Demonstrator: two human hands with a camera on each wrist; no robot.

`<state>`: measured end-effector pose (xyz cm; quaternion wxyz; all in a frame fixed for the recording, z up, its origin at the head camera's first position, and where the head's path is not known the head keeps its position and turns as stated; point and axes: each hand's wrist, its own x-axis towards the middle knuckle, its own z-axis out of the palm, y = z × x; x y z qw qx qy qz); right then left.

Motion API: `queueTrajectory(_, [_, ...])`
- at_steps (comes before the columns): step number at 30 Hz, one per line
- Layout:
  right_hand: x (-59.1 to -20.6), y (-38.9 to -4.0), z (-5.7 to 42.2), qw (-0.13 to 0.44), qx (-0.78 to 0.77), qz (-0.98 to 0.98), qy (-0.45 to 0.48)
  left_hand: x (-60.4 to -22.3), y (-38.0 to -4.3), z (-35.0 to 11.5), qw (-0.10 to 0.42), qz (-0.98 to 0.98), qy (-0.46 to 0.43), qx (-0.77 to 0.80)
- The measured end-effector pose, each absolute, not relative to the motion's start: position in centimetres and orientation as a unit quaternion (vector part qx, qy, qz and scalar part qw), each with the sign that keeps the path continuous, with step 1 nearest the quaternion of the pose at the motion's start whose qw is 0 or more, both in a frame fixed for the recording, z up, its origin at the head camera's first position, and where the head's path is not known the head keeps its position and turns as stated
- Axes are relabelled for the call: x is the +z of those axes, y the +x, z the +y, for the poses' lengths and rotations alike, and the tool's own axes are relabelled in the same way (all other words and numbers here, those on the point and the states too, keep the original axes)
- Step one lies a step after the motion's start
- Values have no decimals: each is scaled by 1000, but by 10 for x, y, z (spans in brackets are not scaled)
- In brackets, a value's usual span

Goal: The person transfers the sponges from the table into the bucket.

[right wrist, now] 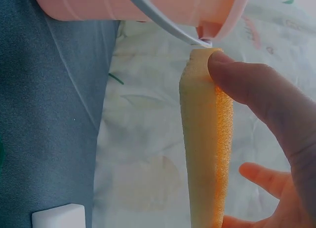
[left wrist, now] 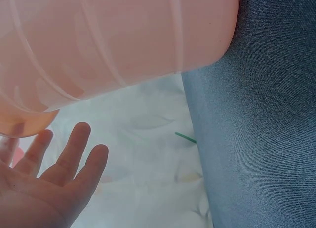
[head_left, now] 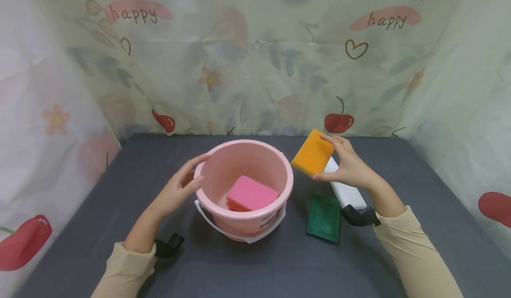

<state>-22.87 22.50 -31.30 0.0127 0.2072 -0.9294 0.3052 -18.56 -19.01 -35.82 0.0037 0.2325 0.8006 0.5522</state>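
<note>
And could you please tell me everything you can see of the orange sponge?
The orange sponge is a rectangular, porous-looking block, paler along one side. The right hand pinches it between thumb and fingers, tilted above the dark table, close beside the pink bucket; whether sponge and bucket touch is unclear.

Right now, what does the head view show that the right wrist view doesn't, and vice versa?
Only the head view shows the left hand at the rim of the pink bucket and the pink sponge inside it.

Only the right wrist view shows a pale side of the orange sponge.

Both show the right hand gripping that sponge, the bucket with its white handle, a white block, the dark tabletop and the patterned curtain.
</note>
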Motion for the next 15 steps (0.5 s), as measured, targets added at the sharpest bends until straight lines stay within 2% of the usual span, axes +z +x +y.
queueTrajectory(15, [-303,-228,228,29,314,-924,217,-357,-187,-187,1,801,231,553])
